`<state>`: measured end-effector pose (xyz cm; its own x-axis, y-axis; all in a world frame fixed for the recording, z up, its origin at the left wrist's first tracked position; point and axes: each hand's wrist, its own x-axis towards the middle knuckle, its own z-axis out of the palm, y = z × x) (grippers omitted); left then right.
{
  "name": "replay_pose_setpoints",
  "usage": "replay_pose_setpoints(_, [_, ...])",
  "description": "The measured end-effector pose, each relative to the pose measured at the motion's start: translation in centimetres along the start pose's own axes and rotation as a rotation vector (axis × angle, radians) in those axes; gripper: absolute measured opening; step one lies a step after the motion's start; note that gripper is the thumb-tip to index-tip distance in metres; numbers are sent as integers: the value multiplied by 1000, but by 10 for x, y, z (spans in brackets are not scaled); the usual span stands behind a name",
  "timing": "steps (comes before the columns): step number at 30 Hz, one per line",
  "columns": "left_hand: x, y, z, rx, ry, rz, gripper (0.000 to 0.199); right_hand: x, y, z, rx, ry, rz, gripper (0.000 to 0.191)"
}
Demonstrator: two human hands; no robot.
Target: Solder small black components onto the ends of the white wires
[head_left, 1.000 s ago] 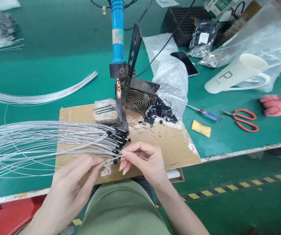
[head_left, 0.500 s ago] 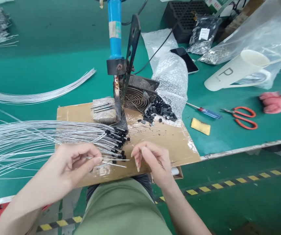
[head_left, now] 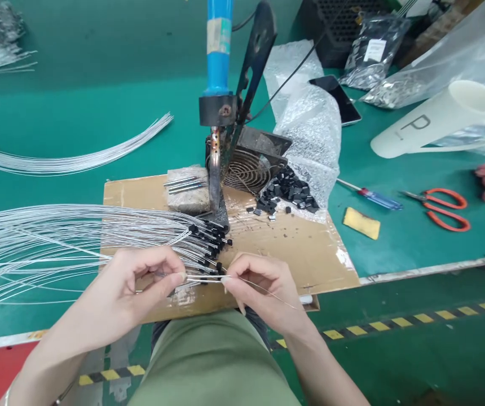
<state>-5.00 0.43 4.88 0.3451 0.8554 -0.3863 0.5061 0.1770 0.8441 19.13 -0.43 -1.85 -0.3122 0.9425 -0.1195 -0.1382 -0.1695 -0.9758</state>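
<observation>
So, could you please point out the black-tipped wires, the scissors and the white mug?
Black-tipped wires (head_left: 141,219): head view, on the strands.
Scissors (head_left: 426,198): head view, near the pivot.
White mug (head_left: 439,117): head view, side of the body.

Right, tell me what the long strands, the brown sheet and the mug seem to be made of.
Long strands: possibly metal wire, perhaps plastic-coated; silvery-white, glinting, bending in smooth curves.
Brown sheet: likely cardboard; mostly matte tan, with what looks like shiny clear tape near one edge.
Mug: ceramic or hard plastic; its smooth, off-white surface fits either.
</observation>
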Motion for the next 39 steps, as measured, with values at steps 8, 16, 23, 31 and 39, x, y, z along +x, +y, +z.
replay_pose_setpoints(8, [-1, -4, 0, 81, -14, -8, 27, 3, -1, -5, -149, -62, -152, 22])
replay_pose_setpoints(16, [5, 7, 37, 266, 105, 73, 19, 7, 7, -1, -267, -44, -246, 16])
replay_pose_setpoints(23, [24, -3, 43, -101, 107, -39, 27, 9, 15, 1, 49, 161, -35, 26])
replay_pose_setpoints(31, [28, -3, 41, -229, 188, -104, 26, 14, 14, -3, 356, 197, 81, 52])
replay_pose_setpoints(39, [28, 8, 43, -242, 264, -108, 20, 14, 11, 15, 72, 246, -13, 14])
